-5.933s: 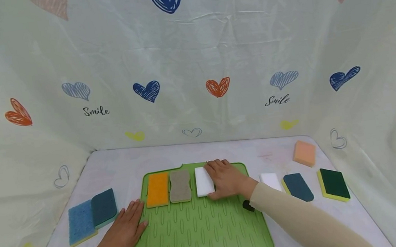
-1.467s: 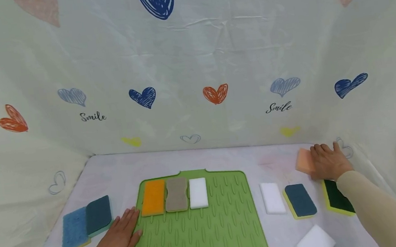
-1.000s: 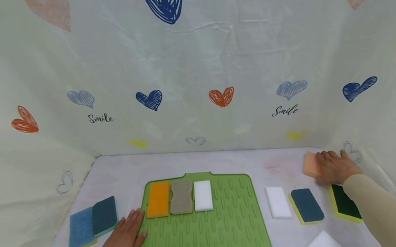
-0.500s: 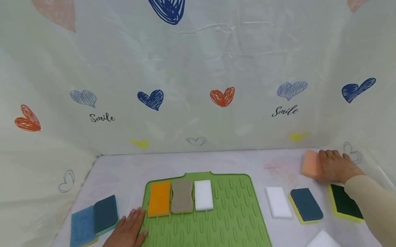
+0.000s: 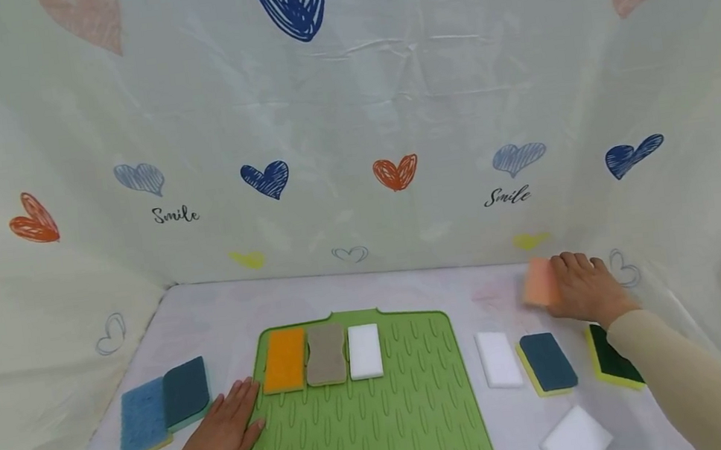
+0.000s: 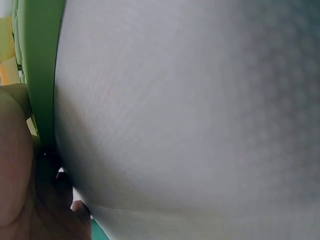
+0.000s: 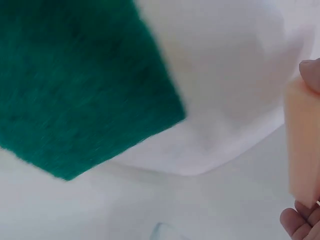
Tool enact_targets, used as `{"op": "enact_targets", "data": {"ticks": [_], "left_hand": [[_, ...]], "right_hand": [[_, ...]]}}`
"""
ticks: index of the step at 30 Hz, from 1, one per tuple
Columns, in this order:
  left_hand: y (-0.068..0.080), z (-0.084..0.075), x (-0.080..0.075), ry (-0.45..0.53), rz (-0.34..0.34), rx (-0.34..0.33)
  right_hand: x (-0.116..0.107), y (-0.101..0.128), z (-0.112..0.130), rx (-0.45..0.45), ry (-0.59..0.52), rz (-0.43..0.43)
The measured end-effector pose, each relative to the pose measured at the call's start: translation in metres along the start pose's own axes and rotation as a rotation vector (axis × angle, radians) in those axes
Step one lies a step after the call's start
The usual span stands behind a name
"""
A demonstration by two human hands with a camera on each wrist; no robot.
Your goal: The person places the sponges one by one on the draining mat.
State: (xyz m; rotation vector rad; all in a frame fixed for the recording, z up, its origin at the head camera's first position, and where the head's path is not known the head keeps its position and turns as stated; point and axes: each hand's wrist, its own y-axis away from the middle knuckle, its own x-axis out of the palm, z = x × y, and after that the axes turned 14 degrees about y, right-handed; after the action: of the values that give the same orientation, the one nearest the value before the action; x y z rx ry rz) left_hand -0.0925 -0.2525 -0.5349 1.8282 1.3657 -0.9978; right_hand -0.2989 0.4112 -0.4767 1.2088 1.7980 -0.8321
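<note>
My right hand (image 5: 587, 286) pinches a peach sponge block (image 5: 539, 283) at the table's far right corner. In the right wrist view the thumb and fingertips grip opposite ends of the peach sponge (image 7: 303, 145), which appears raised off the table. My left hand (image 5: 221, 437) lies flat, its fingertips on the left edge of a ribbed green mat (image 5: 366, 434). Along the mat's back edge, an orange sponge (image 5: 285, 360), a grey wavy-sided sponge (image 5: 325, 354) and a white sponge (image 5: 365, 352) stand in a row. The left wrist view mostly shows pale fabric beside the green mat edge (image 6: 40, 70).
Left of the mat lie a light blue sponge (image 5: 143, 419) and a dark teal sponge (image 5: 185, 391). To the right are a white block (image 5: 499, 360), a blue-and-yellow sponge (image 5: 548, 362), a dark green scouring sponge (image 5: 613, 357) partly behind my sleeve, and a tilted white block (image 5: 576, 439).
The white sponge once under my right hand sits further left, beside the grey one. My right hand went to the peach sponge, which has just shifted slightly up and left. My left hand stays put.
</note>
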Motion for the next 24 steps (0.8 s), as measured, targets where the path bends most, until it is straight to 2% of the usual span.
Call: {"op": "enact_targets", "data": {"ticks": [9,15,24], "left_hand": [[-0.001,0.002,0.000,0.000,-0.014,0.011],[-0.001,0.001,-0.001,0.005,-0.009,0.017],[-0.001,0.005,0.001,0.004,-0.012,0.020]], "right_hand": [[-0.022,-0.009,0.025,-0.063,-0.012,-0.153],[-0.034,-0.015,0.043,-0.096,0.020,-0.182],[-0.051,-0.018,0.089,-0.202,-0.018,-0.300]]}}
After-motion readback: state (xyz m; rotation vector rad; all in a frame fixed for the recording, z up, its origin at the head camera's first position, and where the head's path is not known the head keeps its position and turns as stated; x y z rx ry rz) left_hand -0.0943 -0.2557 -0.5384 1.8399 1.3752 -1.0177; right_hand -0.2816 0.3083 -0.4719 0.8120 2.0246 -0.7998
